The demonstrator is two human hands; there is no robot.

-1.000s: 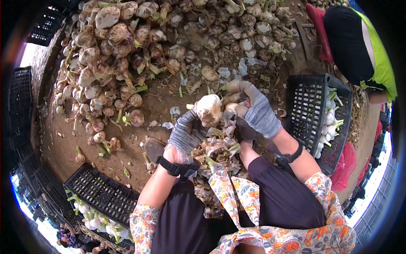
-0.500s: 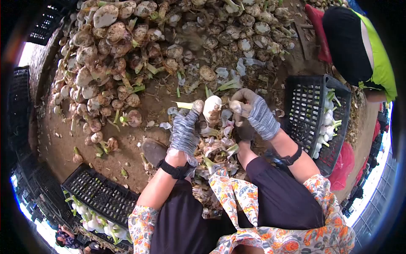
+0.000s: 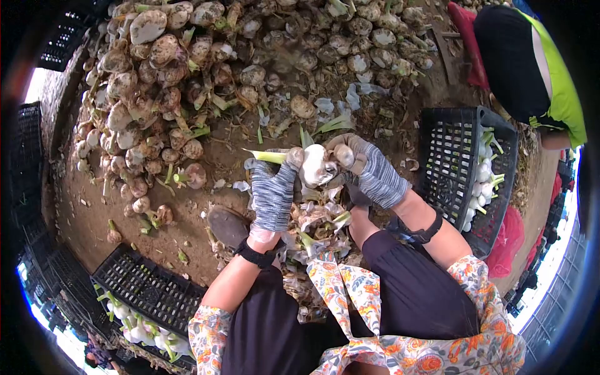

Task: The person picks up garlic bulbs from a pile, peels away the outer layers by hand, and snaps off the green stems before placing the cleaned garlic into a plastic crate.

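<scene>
A garlic bulb (image 3: pixel 314 166), white on top with browner skin at its lower right, is held between my hands above the ground. My left hand (image 3: pixel 273 190), in a grey knitted glove with bare fingertips, is closed around its green-white stem (image 3: pixel 265 156), the thumb against the bulb. My right hand (image 3: pixel 374 172), gloved alike, is closed at the bulb's right side, with thumb and fingers on the brownish skin there. Its lower fingers are partly hidden. Beneath both hands, peeled garlic skins (image 3: pixel 315 219) lie heaped between my feet.
A large pile of soil-stained garlic (image 3: pixel 162 87) spreads ahead and left. A black crate (image 3: pixel 449 156) with cleaned garlic (image 3: pixel 482 178) stands right; another crate (image 3: pixel 147 281) is at lower left beside white bulbs. A person (image 3: pixel 525 69) is at upper right, near a red net bag (image 3: pixel 505 244).
The bulb has turned, showing more white on top. My right hand has moved left and now touches its side, where before it was slightly apart.
</scene>
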